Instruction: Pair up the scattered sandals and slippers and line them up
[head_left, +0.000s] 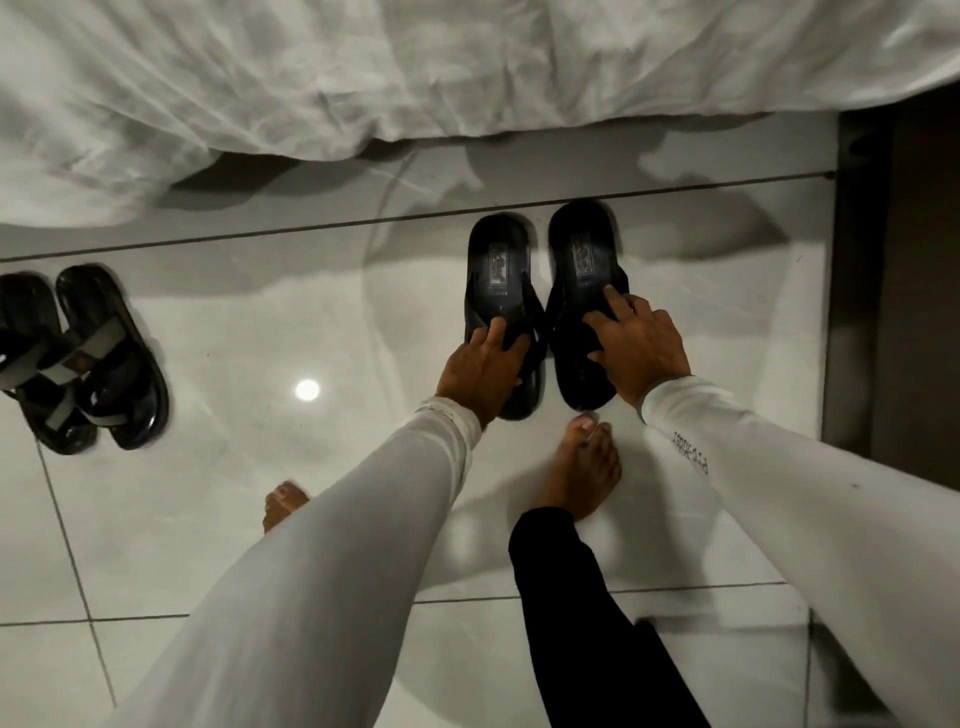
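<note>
Two black slippers lie side by side on the glossy white tile floor, heels toward the bed. My left hand rests on the strap of the left black slipper, fingers curled over it. My right hand grips the strap of the right black slipper, which looks slightly blurred. Far left, a pair of black sandals with grey straps sits together, one partly cut off by the frame edge.
A bed with a rumpled white sheet hangs over the floor at the top. A dark wooden panel runs down the right side. My bare feet stand just behind the slippers.
</note>
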